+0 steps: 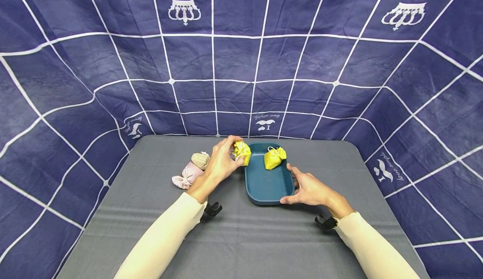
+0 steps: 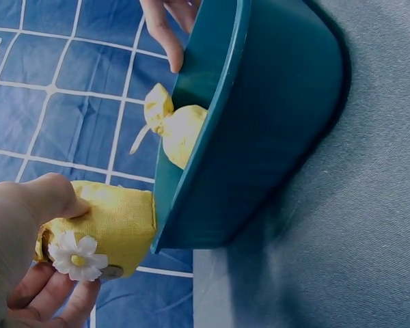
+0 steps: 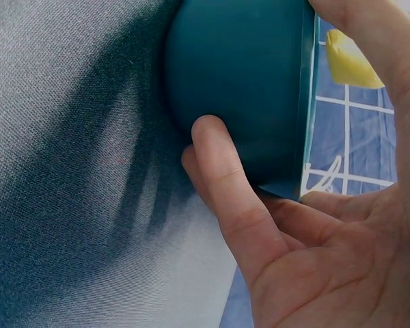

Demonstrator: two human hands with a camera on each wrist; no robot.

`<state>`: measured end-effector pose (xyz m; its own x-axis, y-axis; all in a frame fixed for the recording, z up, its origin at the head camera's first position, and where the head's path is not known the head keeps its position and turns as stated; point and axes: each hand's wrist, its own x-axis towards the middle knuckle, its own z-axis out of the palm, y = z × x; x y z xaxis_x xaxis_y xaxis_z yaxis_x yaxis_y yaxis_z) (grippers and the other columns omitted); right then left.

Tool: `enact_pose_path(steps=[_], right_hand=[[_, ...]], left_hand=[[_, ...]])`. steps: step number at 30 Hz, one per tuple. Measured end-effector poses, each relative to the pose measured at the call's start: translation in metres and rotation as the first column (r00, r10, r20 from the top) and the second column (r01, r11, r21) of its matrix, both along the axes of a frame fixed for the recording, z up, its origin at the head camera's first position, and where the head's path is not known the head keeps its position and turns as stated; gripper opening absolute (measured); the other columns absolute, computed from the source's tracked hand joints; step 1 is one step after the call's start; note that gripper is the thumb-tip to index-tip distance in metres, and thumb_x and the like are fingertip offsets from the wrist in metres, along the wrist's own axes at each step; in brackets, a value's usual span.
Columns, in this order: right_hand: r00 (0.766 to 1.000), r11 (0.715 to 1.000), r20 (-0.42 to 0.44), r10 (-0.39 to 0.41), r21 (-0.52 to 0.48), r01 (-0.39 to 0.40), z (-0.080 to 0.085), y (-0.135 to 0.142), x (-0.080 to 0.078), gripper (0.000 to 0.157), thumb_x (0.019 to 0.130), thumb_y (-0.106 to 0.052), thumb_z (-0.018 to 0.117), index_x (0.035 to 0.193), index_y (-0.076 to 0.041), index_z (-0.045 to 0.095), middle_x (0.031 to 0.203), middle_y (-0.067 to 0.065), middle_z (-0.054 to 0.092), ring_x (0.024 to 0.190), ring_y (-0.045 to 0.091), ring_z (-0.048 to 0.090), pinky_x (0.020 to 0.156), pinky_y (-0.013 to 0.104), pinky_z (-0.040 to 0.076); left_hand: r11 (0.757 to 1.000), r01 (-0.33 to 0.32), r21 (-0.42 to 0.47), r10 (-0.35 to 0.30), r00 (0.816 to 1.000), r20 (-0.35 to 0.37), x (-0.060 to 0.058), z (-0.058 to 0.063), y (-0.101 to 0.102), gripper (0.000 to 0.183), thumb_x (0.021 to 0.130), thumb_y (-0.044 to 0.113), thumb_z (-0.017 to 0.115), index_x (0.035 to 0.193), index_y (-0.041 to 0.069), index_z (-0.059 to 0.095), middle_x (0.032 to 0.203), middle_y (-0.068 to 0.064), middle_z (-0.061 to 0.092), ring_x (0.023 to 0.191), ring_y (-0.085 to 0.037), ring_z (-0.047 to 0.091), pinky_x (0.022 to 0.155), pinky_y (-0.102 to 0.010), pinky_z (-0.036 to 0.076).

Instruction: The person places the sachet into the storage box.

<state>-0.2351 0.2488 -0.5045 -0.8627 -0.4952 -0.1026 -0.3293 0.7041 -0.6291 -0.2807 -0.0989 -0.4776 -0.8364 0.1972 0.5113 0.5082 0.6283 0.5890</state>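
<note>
Head view: teal tray sits on the grey bench. Left grip is at the tray's left rim, grasping a yellow pouch between thumb and fingers; whether the pouch touches the rim, cannot tell. Second yellow pouch lies inside the tray, toward its far end. Right grip grasps the tray at its right side, thumb by the near right corner, fingertips higher up that side. Beige pouch and pink pouch lie left of the tray, well apart from it, close together, beyond the left wrist. Blue cloth with white grid lines hangs behind the tray.

Left wrist view: the grasped pouch is up beside the tray's rim, thumb on one face, fingers on the other; white flower on it. Second yellow pouch, tied at the neck, shows inside the tray. Right fingers at the tray's opposite rim.

Right wrist view: right fingers lie against the tray's outer wall, thumb at its rim. Some yellow shows past the rim; which pouch, cannot tell.
</note>
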Motion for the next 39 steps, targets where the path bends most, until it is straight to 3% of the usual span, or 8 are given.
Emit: enact_pose_path(steps=[23,39], right_hand=[[1.0,0.999,-0.028,-0.006,0.036,0.007,-0.001,0.0,-0.002,0.133,0.085,-0.055,0.102,0.177,0.01,0.03,0.148,0.03,0.074,0.106,0.018,0.08,0.093,0.042,0.069],[0.999,0.999,-0.032,-0.008,0.051,0.009,-0.001,0.0,-0.001,0.133,0.085,-0.055,0.102,0.177,0.009,0.031,0.143,0.027,0.076,0.101,0.014,0.076,0.09,0.038,0.066]], left_hand=[[0.994,0.058,-0.091,-0.059,0.998,-0.007,-0.028,0.017,0.034,0.058,0.085,0.006,0.094,0.139,0.006,0.073,0.118,-0.018,0.084,0.108,-0.038,0.078,0.101,-0.054,0.063],[0.985,0.078,-0.155,-0.062,0.993,0.104,-0.043,0.015,0.048,0.056,0.088,0.003,0.094,0.14,0.006,0.073,0.126,-0.021,0.084,0.114,-0.039,0.079,0.104,-0.051,0.065]])
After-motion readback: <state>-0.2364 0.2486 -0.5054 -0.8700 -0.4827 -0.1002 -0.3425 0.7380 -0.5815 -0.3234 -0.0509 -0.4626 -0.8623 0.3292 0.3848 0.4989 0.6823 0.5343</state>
